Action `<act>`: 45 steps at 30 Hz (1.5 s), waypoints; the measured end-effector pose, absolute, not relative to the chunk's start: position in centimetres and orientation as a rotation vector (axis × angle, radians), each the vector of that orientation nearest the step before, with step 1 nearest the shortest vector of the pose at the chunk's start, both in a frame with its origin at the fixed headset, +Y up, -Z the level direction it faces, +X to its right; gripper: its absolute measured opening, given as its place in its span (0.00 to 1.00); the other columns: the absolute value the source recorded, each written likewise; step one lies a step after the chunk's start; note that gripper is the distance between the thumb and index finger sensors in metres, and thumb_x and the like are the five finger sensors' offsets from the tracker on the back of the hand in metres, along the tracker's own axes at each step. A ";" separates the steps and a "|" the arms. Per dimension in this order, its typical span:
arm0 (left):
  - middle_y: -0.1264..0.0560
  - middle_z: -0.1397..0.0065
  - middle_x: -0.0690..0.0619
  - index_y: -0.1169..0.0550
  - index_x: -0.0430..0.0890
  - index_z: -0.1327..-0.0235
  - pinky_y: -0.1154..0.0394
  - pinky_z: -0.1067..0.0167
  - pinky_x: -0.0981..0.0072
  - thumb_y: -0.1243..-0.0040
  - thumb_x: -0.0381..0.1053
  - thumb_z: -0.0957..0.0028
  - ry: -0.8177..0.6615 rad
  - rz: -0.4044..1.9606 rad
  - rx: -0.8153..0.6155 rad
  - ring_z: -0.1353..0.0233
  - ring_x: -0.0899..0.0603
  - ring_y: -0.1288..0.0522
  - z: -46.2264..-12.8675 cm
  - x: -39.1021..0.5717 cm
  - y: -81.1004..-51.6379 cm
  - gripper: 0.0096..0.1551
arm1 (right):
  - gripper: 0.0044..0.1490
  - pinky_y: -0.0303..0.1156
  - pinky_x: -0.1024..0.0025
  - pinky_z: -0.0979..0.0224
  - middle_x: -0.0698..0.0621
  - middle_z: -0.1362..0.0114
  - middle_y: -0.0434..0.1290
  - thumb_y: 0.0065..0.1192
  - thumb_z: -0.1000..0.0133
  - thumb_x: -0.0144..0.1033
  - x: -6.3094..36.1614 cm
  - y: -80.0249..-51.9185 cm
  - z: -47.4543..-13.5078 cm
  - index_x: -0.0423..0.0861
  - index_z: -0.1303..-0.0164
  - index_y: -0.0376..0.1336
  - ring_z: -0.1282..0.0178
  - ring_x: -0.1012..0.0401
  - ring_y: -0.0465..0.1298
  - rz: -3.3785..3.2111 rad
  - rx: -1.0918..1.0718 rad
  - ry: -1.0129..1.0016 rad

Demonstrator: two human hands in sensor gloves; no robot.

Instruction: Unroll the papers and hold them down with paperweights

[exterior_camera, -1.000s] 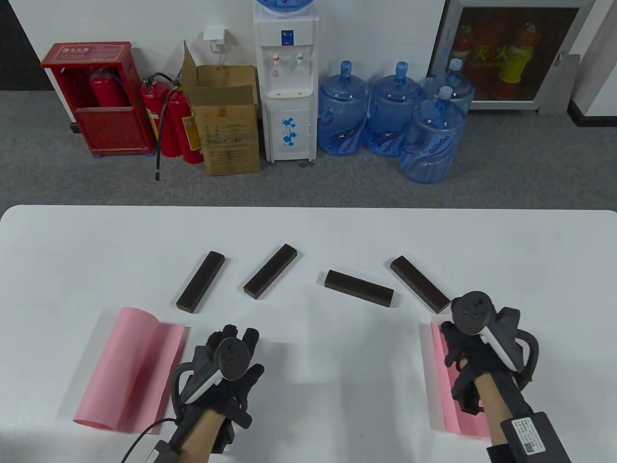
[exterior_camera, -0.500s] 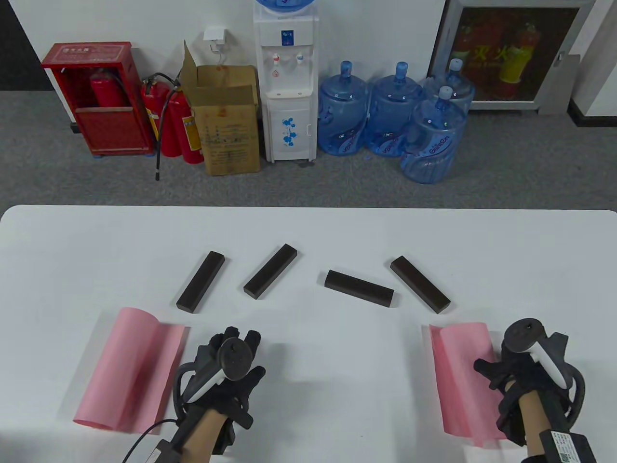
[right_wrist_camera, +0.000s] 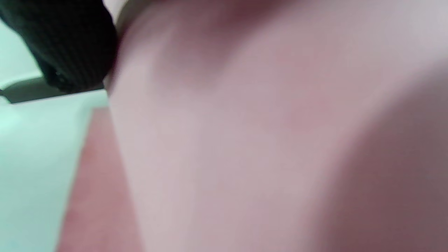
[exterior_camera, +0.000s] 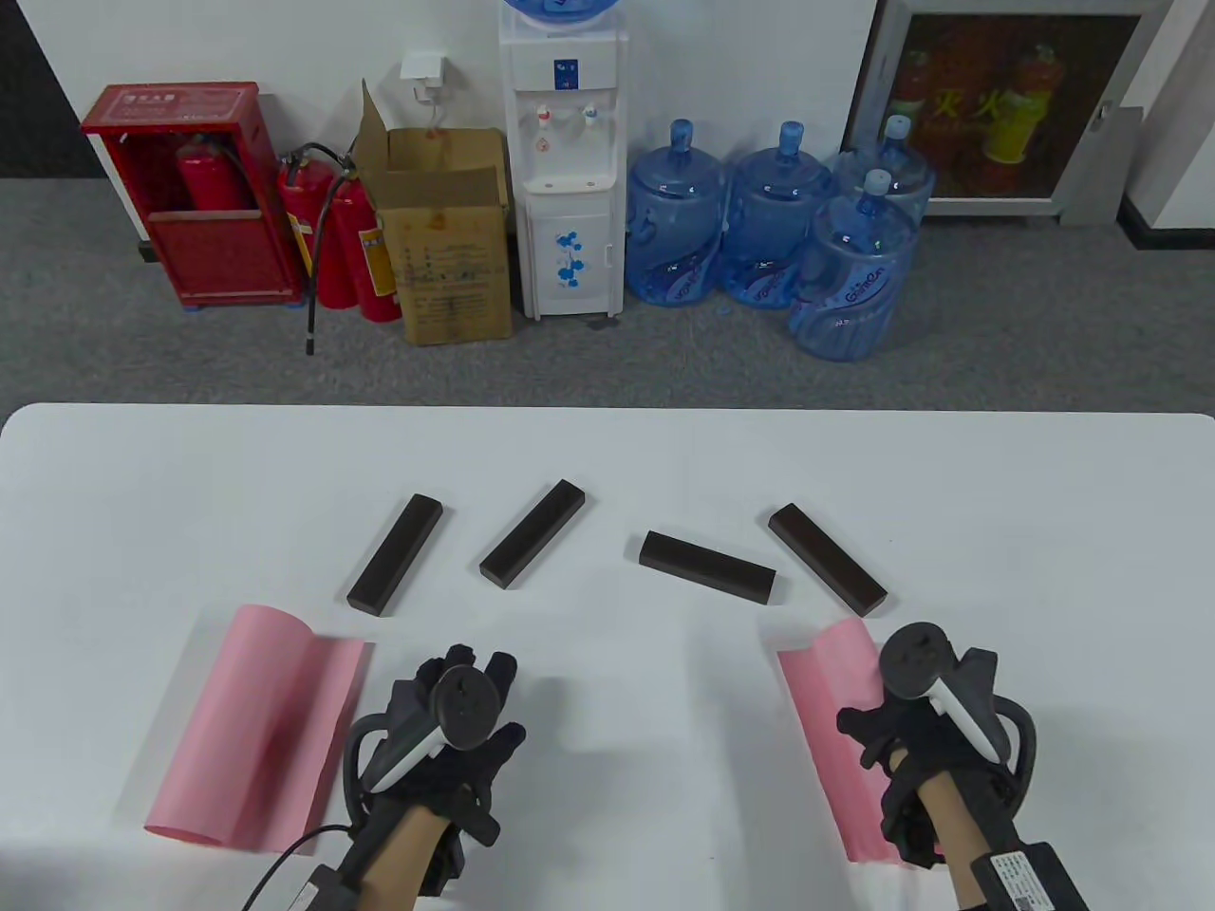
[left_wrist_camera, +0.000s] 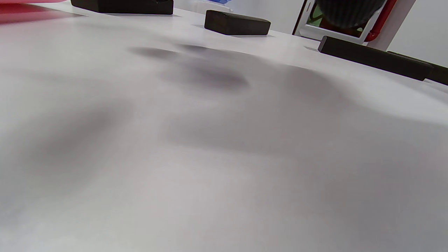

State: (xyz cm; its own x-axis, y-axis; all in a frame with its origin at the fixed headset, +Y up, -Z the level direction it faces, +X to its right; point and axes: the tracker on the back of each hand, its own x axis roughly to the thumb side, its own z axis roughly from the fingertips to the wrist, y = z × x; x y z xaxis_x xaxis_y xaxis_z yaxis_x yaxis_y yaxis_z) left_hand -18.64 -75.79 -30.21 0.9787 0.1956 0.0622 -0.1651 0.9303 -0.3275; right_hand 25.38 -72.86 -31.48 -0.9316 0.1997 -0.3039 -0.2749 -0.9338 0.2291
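At the lower right of the table view, the right hand [exterior_camera: 916, 750] rests on a pink paper roll [exterior_camera: 831, 740]; its fingers are hidden under the tracker, so whether they grip the paper cannot be told. The left hand [exterior_camera: 456, 735], lower centre-left, lies flat on the white table [exterior_camera: 607, 455] with fingers spread, holding nothing. A second pink roll [exterior_camera: 256, 731], partly unrolled, lies at lower left. Four dark paperweights [exterior_camera: 707, 567] lie in a row across the middle, apart from both hands.
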 end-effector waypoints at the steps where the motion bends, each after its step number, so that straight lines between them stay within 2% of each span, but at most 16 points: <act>1: 0.58 0.10 0.45 0.54 0.67 0.19 0.54 0.22 0.29 0.52 0.68 0.46 -0.096 0.184 -0.328 0.13 0.29 0.55 -30.2 -18.6 -75.8 0.44 | 0.61 0.78 0.56 0.49 0.42 0.26 0.62 0.68 0.55 0.58 24.7 -72.3 -31.5 0.44 0.20 0.45 0.46 0.49 0.80 2.828 -0.387 0.361; 6: 0.58 0.10 0.45 0.53 0.67 0.19 0.54 0.22 0.29 0.52 0.68 0.46 -0.101 0.189 -0.327 0.13 0.29 0.55 -30.2 -18.6 -75.8 0.44 | 0.60 0.79 0.58 0.52 0.41 0.27 0.63 0.69 0.55 0.56 20.9 -69.4 -31.7 0.43 0.20 0.45 0.48 0.50 0.82 2.646 -0.290 0.200; 9: 0.58 0.10 0.45 0.53 0.67 0.19 0.54 0.22 0.29 0.52 0.68 0.46 -0.107 0.193 -0.334 0.13 0.29 0.55 -30.2 -18.5 -75.9 0.43 | 0.60 0.79 0.57 0.52 0.41 0.27 0.63 0.69 0.54 0.55 19.3 -69.3 -31.7 0.43 0.20 0.45 0.47 0.49 0.81 2.484 -0.284 0.199; 12: 0.58 0.10 0.45 0.54 0.67 0.19 0.54 0.22 0.29 0.52 0.68 0.46 -0.113 0.200 -0.343 0.13 0.29 0.55 -30.1 -18.4 -75.9 0.44 | 0.60 0.80 0.56 0.53 0.40 0.27 0.63 0.70 0.55 0.55 18.0 -71.0 -31.8 0.42 0.21 0.46 0.48 0.48 0.82 2.338 -0.300 0.220; 17: 0.57 0.10 0.45 0.54 0.67 0.19 0.54 0.22 0.29 0.52 0.68 0.46 -0.129 0.202 -0.356 0.13 0.29 0.55 -30.1 -17.9 -76.1 0.44 | 0.62 0.80 0.56 0.54 0.38 0.27 0.61 0.70 0.54 0.54 17.2 -75.9 -32.0 0.42 0.20 0.41 0.47 0.47 0.81 2.278 -0.384 0.370; 19: 0.57 0.10 0.45 0.54 0.67 0.19 0.54 0.22 0.29 0.52 0.68 0.46 -0.134 0.207 -0.364 0.13 0.29 0.55 -30.0 -17.5 -76.1 0.44 | 0.62 0.80 0.56 0.54 0.38 0.27 0.61 0.70 0.54 0.54 17.1 -76.7 -32.0 0.41 0.20 0.42 0.47 0.47 0.80 2.302 -0.389 0.382; 25: 0.57 0.09 0.45 0.54 0.67 0.19 0.54 0.22 0.29 0.52 0.68 0.46 -0.195 0.259 -0.407 0.13 0.29 0.55 -30.0 -13.2 -75.1 0.44 | 0.61 0.78 0.55 0.51 0.39 0.26 0.61 0.69 0.54 0.56 16.5 -76.6 -32.0 0.42 0.20 0.44 0.46 0.48 0.80 2.342 -0.352 0.378; 29: 0.58 0.09 0.45 0.55 0.67 0.19 0.54 0.22 0.29 0.53 0.69 0.46 -0.237 0.145 -0.470 0.12 0.29 0.55 -30.4 -8.7 -74.7 0.45 | 0.60 0.78 0.55 0.51 0.39 0.26 0.61 0.69 0.54 0.56 16.5 -76.7 -32.1 0.42 0.20 0.45 0.46 0.48 0.80 2.340 -0.336 0.390; 33: 0.59 0.09 0.45 0.56 0.67 0.19 0.54 0.22 0.30 0.52 0.69 0.47 -0.225 0.146 -0.535 0.12 0.29 0.57 -31.1 -4.9 -75.9 0.46 | 0.60 0.78 0.55 0.51 0.38 0.26 0.61 0.69 0.54 0.56 16.8 -76.8 -32.1 0.42 0.20 0.45 0.46 0.48 0.79 2.321 -0.334 0.400; 36: 0.59 0.10 0.45 0.56 0.66 0.19 0.54 0.22 0.30 0.51 0.69 0.47 -0.218 0.099 -0.559 0.13 0.28 0.56 -31.3 -3.5 -77.1 0.46 | 0.60 0.78 0.55 0.51 0.38 0.26 0.61 0.68 0.54 0.56 16.9 -76.9 -32.0 0.41 0.20 0.45 0.46 0.49 0.80 2.323 -0.339 0.400; 39: 0.66 0.11 0.46 0.57 0.67 0.20 0.59 0.21 0.33 0.50 0.66 0.45 -0.203 0.029 -0.599 0.14 0.30 0.62 -31.3 -3.1 -78.3 0.46 | 0.60 0.78 0.55 0.51 0.38 0.26 0.61 0.68 0.54 0.56 16.8 -76.8 -32.0 0.41 0.20 0.45 0.46 0.50 0.80 2.335 -0.344 0.393; 41: 0.69 0.13 0.45 0.59 0.67 0.20 0.61 0.21 0.35 0.53 0.66 0.44 -0.225 0.022 -0.640 0.16 0.30 0.66 -31.3 -3.0 -78.7 0.44 | 0.60 0.78 0.55 0.51 0.37 0.26 0.61 0.68 0.54 0.56 16.7 -76.7 -31.9 0.40 0.20 0.45 0.46 0.50 0.80 2.359 -0.365 0.376; 45: 0.68 0.13 0.45 0.58 0.66 0.20 0.61 0.21 0.36 0.52 0.66 0.44 -0.217 0.048 -0.624 0.16 0.30 0.66 -31.3 -3.0 -78.8 0.44 | 0.60 0.78 0.52 0.50 0.37 0.25 0.60 0.68 0.54 0.56 15.8 -76.0 -31.5 0.40 0.20 0.45 0.46 0.49 0.80 2.526 -0.405 0.286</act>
State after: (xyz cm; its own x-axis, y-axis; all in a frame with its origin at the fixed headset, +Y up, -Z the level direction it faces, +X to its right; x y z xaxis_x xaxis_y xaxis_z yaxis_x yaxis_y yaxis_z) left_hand -2.98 -78.83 -31.34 0.9762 0.1094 0.1872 0.0210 0.8113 -0.5842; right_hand 15.83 -76.03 -31.48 -0.7978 0.4950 -0.3442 -0.5594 -0.8207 0.1164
